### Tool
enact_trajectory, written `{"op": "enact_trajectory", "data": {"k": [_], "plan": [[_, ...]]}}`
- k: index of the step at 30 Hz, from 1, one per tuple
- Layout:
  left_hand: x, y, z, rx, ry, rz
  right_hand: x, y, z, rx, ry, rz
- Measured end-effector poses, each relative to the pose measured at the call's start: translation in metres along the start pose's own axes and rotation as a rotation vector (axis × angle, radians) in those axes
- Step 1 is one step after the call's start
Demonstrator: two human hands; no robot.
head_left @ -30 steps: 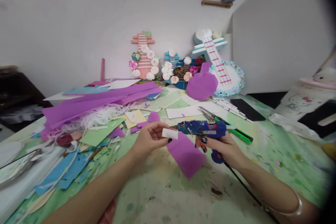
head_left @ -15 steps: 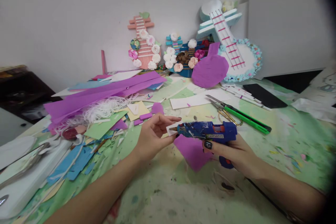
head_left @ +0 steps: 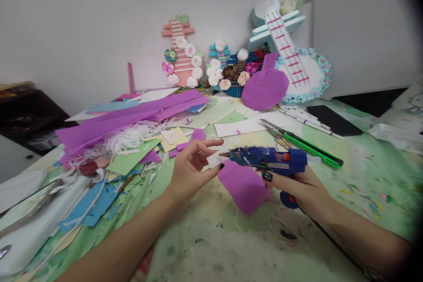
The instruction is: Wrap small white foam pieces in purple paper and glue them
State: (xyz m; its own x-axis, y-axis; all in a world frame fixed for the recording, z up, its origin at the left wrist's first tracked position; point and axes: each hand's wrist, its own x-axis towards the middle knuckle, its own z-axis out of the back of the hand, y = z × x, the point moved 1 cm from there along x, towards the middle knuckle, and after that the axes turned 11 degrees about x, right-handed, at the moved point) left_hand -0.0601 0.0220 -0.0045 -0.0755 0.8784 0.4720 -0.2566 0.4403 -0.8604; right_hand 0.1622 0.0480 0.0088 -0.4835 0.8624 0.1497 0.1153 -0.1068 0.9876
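My left hand [head_left: 191, 163] pinches a small white piece [head_left: 215, 159], paper or card, between thumb and fingers. A blue glue gun [head_left: 269, 158] is gripped in my right hand [head_left: 306, 189], its nozzle pointing left at the white piece. The tip lies over or right at the piece; I cannot tell whether it touches. Beneath the gun, a purple paper piece [head_left: 246, 189] rests on the table. A green utility knife [head_left: 309, 149] with its blade out lies beyond the gun, beside partly hidden scissors [head_left: 279, 139].
Paper scraps [head_left: 89, 205] and white string [head_left: 134, 136] crowd the left, with long purple sheets [head_left: 142, 112] behind. Decorated instrument models [head_left: 183, 59] lean on the wall, a purple paper cutout [head_left: 266, 86] among them. A black phone-like slab [head_left: 333, 120] lies at right.
The glue gun in my right hand has shifted a little right and up, drawing its nozzle back along the white piece. More of that piece shows. My left hand stays nearly in place.
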Motion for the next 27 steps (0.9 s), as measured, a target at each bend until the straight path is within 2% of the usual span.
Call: {"op": "enact_trajectory", "data": {"k": [10, 20, 27], "plan": [[0.0016, -0.0034, 0.0022, 0.030, -0.041, 0.051, 0.0041, 0.0005, 0.0073, -0.038, -0.103, 0.017], [0.0052, 0.0016, 0.0055, -0.027, -0.083, 0.039, 0.0038, 0.0046, 0.0044, 0.061, -0.097, -0.021], [0.0066, 0.0055, 0.0042, -0.127, -0.015, 0.052, 0.0040, 0.0052, 0.0093, 0.126, -0.115, -0.046]]}}
